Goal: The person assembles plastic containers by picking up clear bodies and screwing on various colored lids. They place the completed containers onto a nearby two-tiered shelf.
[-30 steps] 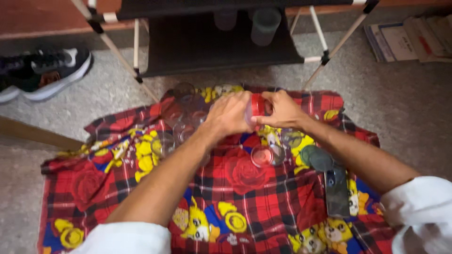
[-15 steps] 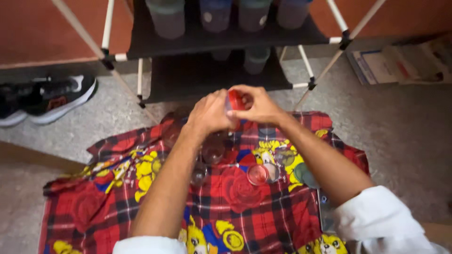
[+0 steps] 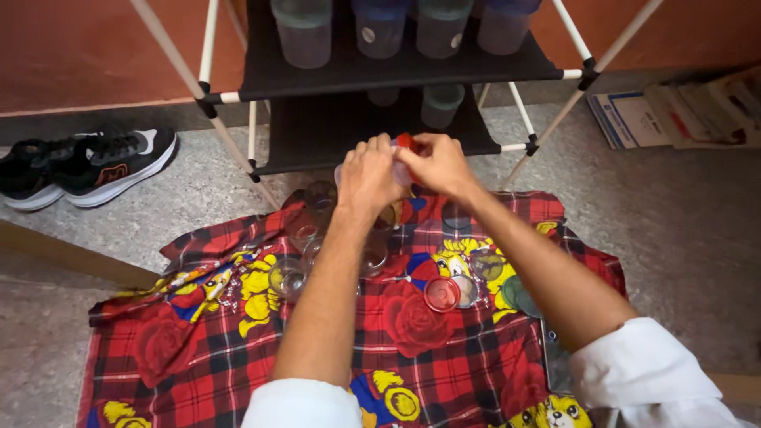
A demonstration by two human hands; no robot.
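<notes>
Both hands' grip: jar (image 3: 400,162), axis hidden.

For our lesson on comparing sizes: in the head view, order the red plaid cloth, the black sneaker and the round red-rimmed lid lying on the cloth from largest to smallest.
1. Red plaid cloth, by far the largest.
2. Black sneaker.
3. Round red-rimmed lid, though it lies nearer the camera.
</notes>
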